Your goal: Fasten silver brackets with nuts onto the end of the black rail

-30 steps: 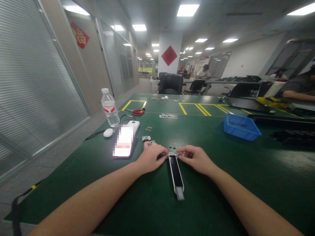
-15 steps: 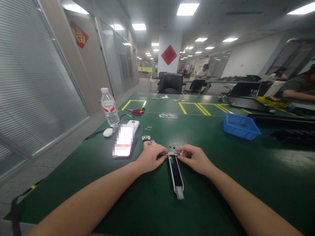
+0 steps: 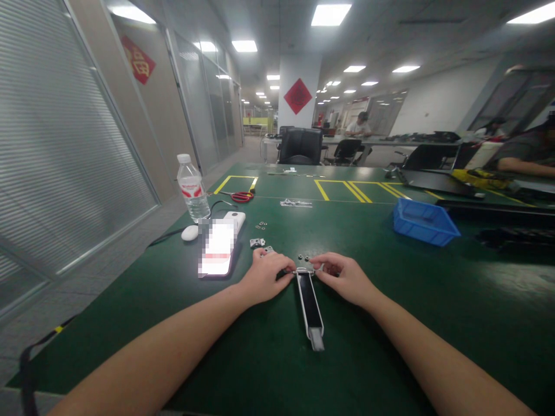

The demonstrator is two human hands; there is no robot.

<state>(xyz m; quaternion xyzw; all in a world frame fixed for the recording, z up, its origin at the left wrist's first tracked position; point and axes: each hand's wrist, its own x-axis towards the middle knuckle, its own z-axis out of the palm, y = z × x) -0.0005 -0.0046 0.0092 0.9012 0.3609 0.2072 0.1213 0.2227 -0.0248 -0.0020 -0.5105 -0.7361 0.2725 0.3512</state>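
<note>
Lying lengthwise on the green bench (image 3: 269, 370), head view: narrow white-framed part (image 3: 310, 303) with black face, directly in front of the person, grey tab (image 3: 317, 340) at the near end, thin crosspiece (image 3: 306, 271) at the far end. Left hand (image 3: 271, 277): thumb and fingertips pinching the crosspiece's left end. Right hand (image 3: 344, 278): fingers curled, fingertips at its right end; cannot tell whether gripping or only touching. Two small dark round pieces (image 3: 303, 258) just beyond, between the hands. Metal brackets (image 3: 257, 243) near the left hand, partly hidden by it; small rings (image 3: 261, 226) farther out. To the left, lit phone (image 3: 220, 248), screen blurred; water bottle (image 3: 193, 190) upright behind. Red-handled scissors (image 3: 243, 197) farther back. Blue bin (image 3: 425, 224) well apart, to the right.
</note>
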